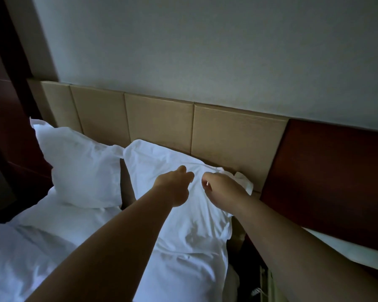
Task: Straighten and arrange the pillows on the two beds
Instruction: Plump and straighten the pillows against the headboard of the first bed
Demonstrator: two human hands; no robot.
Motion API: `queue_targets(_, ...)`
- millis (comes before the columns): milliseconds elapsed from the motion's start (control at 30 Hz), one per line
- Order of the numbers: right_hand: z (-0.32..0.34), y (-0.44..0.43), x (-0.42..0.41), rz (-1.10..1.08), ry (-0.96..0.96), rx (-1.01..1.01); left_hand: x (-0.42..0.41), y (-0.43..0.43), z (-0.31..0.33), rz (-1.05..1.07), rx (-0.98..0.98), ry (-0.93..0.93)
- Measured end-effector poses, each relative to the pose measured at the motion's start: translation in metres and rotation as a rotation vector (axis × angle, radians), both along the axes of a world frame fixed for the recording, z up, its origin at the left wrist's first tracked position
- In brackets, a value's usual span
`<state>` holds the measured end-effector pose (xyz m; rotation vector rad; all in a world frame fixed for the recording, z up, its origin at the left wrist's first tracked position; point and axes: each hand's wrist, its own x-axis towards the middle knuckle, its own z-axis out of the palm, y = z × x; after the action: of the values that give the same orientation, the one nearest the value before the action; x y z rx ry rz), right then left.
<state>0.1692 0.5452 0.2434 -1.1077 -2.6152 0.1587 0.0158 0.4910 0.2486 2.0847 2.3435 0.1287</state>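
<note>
Two white pillows lean against the tan padded headboard [159, 120]. The right pillow [162, 166] stands in the middle of the view, tilted, its right corner against the headboard. My left hand [175, 186] and my right hand [220, 188] sit close together on its upper right part, both with fingers curled and pinching the pillowcase fabric. The left pillow [79, 162] stands upright beside it, with a dark gap between the two. A white duvet [31, 247] lies crumpled below them.
A dark red wooden panel [327, 175] continues right of the headboard, over a dark gap beside the bed. The white edge of a second bed [354, 251] shows at the far right. Dark wood furniture [7, 127] stands on the left.
</note>
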Motion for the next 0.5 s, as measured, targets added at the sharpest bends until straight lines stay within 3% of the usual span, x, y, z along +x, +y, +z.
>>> queue_targets(233,0.001,-0.005,0.04,-0.093,-0.21,0.133,0.025,-0.028,0.002,0.031,-0.049,0.056)
queue_targets(500,0.015,0.073,0.079,-0.118,-0.186,0.05,0.063,0.04,0.012,0.167,-0.025,0.139)
